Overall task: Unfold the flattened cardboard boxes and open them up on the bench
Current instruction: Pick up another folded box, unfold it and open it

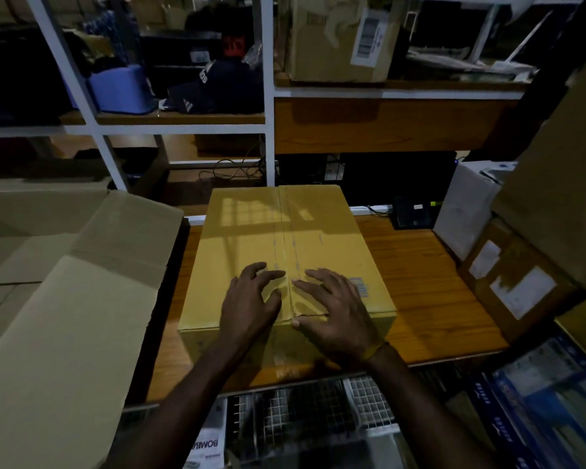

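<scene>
A yellow-brown cardboard box stands squared up on the wooden bench, its two top flaps folded down and meeting at a centre seam. My left hand rests on the left flap near the seam, fingers spread and curled. On the right flap lies my right hand, fingers spread, thumb at the near edge beside a small gap in the seam. Neither hand grips anything. To the left, a larger cardboard box stands open with its flaps splayed outward.
White-framed shelves with boxes, a cap and a blue tub rise behind the bench. Stacked labelled cartons crowd the right side. A wire grid rack sits under the bench front, and blue printed packs lie at lower right.
</scene>
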